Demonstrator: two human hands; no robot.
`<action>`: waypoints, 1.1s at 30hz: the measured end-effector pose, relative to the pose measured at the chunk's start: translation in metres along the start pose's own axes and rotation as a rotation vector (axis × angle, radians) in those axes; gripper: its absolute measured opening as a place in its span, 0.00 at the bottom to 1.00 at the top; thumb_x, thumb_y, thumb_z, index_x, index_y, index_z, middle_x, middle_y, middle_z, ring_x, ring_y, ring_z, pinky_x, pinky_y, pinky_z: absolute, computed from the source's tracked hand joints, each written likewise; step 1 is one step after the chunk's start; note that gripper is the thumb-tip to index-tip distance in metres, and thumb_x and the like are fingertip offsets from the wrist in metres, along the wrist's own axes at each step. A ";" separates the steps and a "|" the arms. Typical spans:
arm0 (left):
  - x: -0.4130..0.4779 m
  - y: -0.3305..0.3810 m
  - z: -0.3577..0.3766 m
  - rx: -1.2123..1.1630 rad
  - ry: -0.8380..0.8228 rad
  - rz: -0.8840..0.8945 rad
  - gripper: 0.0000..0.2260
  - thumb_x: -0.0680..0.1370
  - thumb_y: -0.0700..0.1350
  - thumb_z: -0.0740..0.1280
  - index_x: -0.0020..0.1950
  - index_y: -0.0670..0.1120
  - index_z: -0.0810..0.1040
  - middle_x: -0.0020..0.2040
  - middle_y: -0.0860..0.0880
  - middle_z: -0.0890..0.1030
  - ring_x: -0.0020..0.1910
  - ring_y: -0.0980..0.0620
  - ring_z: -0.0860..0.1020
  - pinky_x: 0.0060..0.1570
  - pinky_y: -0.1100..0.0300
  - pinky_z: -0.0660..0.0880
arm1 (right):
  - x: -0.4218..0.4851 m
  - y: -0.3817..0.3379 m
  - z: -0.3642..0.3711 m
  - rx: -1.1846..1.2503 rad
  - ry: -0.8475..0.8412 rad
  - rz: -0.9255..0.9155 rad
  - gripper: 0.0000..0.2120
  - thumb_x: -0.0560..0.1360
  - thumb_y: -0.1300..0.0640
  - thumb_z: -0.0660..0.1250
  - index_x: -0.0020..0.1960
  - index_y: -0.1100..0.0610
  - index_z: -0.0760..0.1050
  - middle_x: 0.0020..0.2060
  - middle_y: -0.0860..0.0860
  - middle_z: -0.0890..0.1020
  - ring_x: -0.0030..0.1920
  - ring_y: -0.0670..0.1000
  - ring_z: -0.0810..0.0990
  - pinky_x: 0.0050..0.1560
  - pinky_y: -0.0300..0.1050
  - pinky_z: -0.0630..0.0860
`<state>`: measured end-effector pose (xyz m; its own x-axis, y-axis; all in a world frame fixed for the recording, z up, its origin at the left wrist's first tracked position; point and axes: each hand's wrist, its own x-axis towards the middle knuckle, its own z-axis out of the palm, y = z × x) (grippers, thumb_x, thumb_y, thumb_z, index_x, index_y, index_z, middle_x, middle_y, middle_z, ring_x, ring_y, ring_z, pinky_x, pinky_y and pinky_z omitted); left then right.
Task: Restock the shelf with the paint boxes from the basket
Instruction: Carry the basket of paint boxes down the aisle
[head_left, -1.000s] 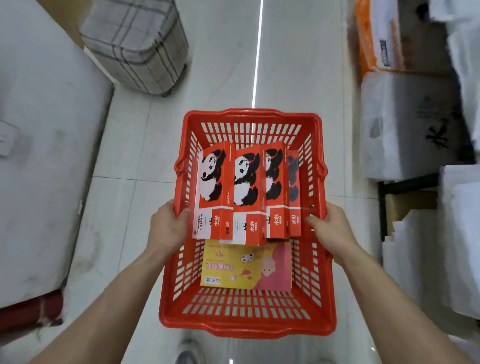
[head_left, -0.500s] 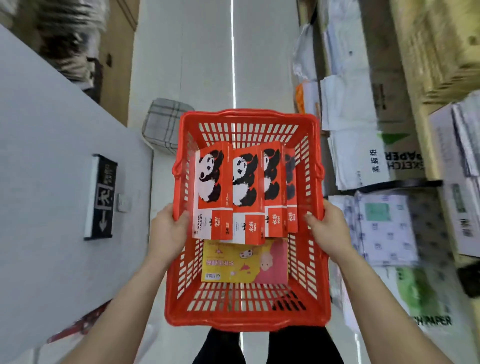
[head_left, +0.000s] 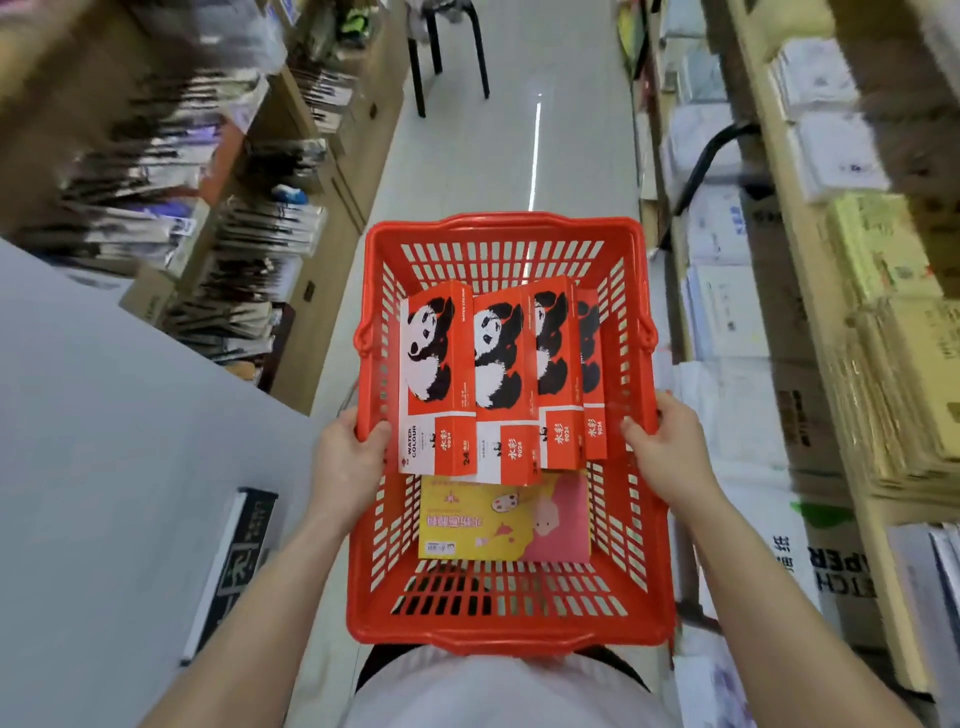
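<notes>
I carry a red plastic basket (head_left: 506, 236) in front of my waist. My left hand (head_left: 348, 462) grips its left rim and my right hand (head_left: 667, 454) grips its right rim. Inside stand several red-and-white watercolour paint boxes (head_left: 441, 379) printed with pandas, side by side and leaning toward the far end. Beneath them a yellow and pink flat box (head_left: 501, 519) lies on the basket floor.
A narrow tiled aisle (head_left: 509, 130) runs ahead. Shelves of art supplies (head_left: 218, 208) line the left, with a grey wall (head_left: 104, 467) and exit sign (head_left: 234, 566) nearer. Stacked paper packs and cartons (head_left: 779, 312) fill the right shelves. A black stool (head_left: 447, 47) stands far down the aisle.
My view has risen from the floor to look down the aisle, and shelves on both sides have come into sight. Both hands keep the same grip on the basket.
</notes>
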<state>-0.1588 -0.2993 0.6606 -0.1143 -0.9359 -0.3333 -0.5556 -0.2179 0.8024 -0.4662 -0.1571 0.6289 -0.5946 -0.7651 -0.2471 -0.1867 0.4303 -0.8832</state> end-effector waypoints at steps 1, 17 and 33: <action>0.019 0.016 0.004 -0.001 0.015 0.010 0.05 0.81 0.49 0.65 0.50 0.55 0.80 0.46 0.51 0.88 0.41 0.50 0.88 0.45 0.43 0.84 | 0.025 -0.010 -0.002 -0.008 -0.006 -0.007 0.11 0.80 0.61 0.67 0.58 0.48 0.80 0.48 0.41 0.86 0.48 0.44 0.86 0.52 0.48 0.81; 0.438 0.202 0.065 -0.014 0.019 0.009 0.05 0.81 0.46 0.66 0.46 0.55 0.79 0.43 0.53 0.87 0.39 0.53 0.87 0.43 0.45 0.84 | 0.474 -0.169 0.029 -0.103 -0.050 0.019 0.12 0.81 0.63 0.66 0.61 0.53 0.80 0.48 0.44 0.87 0.48 0.47 0.87 0.50 0.49 0.83; 0.888 0.447 0.149 -0.004 0.088 -0.058 0.04 0.82 0.46 0.65 0.51 0.51 0.79 0.37 0.54 0.88 0.34 0.53 0.87 0.36 0.49 0.84 | 0.989 -0.326 0.049 -0.018 -0.175 0.041 0.09 0.81 0.60 0.67 0.55 0.47 0.79 0.49 0.49 0.88 0.48 0.51 0.89 0.49 0.54 0.85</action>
<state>-0.6318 -1.1865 0.6494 -0.0098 -0.9423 -0.3346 -0.5556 -0.2731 0.7853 -0.9545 -1.0775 0.6533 -0.4574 -0.8175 -0.3499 -0.1795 0.4703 -0.8641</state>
